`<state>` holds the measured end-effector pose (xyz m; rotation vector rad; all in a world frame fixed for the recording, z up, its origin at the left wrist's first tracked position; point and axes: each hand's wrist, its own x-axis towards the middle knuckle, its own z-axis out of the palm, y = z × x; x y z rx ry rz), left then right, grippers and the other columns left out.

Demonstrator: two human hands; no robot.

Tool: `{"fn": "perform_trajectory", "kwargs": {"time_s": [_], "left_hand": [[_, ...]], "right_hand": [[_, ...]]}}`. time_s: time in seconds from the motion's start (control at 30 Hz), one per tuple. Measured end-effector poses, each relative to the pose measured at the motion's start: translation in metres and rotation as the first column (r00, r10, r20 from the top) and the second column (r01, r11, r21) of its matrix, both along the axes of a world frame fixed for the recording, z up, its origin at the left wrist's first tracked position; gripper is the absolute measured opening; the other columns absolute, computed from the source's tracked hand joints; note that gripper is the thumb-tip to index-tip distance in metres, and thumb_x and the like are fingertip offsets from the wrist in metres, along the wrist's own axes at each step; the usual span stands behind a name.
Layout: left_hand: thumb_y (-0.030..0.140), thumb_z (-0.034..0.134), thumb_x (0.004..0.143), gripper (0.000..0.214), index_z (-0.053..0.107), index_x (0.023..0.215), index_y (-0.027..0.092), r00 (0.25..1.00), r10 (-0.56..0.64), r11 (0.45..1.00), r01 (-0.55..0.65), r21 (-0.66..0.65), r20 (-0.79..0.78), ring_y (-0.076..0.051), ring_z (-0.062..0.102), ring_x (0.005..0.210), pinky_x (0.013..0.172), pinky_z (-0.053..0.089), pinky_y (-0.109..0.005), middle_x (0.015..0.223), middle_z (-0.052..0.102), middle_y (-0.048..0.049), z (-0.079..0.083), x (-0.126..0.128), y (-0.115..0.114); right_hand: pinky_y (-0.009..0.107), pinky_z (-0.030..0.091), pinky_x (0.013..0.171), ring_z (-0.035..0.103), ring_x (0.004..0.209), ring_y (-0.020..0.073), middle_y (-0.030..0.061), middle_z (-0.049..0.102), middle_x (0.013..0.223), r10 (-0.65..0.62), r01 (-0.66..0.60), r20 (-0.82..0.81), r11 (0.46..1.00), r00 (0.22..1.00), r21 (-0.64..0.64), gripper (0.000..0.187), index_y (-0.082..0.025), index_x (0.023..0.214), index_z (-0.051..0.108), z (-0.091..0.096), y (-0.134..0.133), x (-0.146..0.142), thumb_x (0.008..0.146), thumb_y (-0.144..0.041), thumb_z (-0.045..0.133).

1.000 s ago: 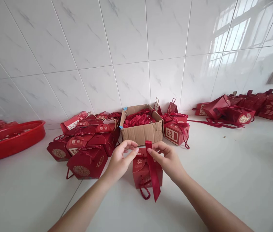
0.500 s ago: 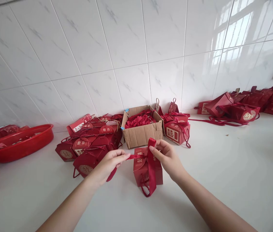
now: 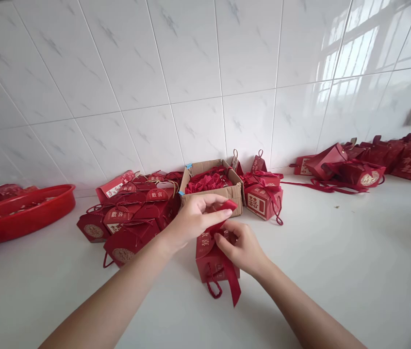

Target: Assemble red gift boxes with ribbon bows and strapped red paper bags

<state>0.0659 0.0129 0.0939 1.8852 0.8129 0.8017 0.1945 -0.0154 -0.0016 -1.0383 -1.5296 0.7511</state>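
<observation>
Working on a red gift box (image 3: 205, 264), set on the tabletop (image 3: 336, 271) just in front of the cardboard carton (image 3: 237, 196). Pinching a raised length of red ribbon (image 3: 233, 286) in the left hand (image 3: 196, 219), partly across the carton's near wall. Gripping ribbon low at the lid with the right hand (image 3: 244, 248), close beside the left. Letting one ribbon tail and a twisted cord handle (image 3: 215, 290) hang on the side away from the carton. Noted ruffled red material (image 3: 208, 182) inside the carton; clustered red boxes (image 3: 130, 213) to its left; a red basin (image 3: 45, 220) farther left; a box with a pale character panel (image 3: 256, 203) just right.
</observation>
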Motion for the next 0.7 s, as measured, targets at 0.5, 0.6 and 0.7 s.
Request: {"fn": "perform_trajectory", "kwargs": {"time_s": [0.5,0.6,0.7], "left_hand": [[0.029,0.062,0.082,0.013,0.063,0.076,0.018,0.972,0.219,0.911,-0.235,0.339,0.086,-0.019,0.060,0.084,0.083,0.045,-0.032,0.083,0.065,-0.0039,-0.080,-0.039,0.012],[0.027,0.058,0.085,0.012,0.059,0.078,0.018,0.976,0.188,0.930,-0.213,0.301,0.108,-0.018,0.061,0.092,0.086,0.046,-0.030,0.092,0.066,-0.0052,-0.082,-0.038,0.010],[0.024,0.057,0.085,0.006,0.056,0.084,0.018,0.985,0.139,0.956,-0.160,0.246,0.101,-0.018,0.062,0.094,0.085,0.048,-0.029,0.095,0.067,-0.0048,-0.082,-0.039,0.009]], "right_hand": [[0.024,0.036,0.054,0.046,0.058,0.0117,-0.0005,0.059,0.069,-0.026,0.024,-0.100,0.999,0.995,-0.023,0.018,-0.020,0.084,0.053,-0.005,0.000,0.001,0.087,-0.037,0.056],[0.022,0.031,0.050,0.039,0.053,0.0103,-0.0056,0.054,0.062,-0.015,0.006,-0.184,0.999,0.983,-0.051,0.024,-0.023,0.086,0.039,-0.007,-0.001,0.000,0.087,-0.038,0.058],[0.022,0.029,0.049,0.036,0.053,0.0100,-0.0074,0.049,0.059,-0.001,-0.003,-0.144,1.000,0.990,-0.030,0.022,-0.024,0.086,0.038,-0.007,-0.001,-0.001,0.088,-0.036,0.056]]}}
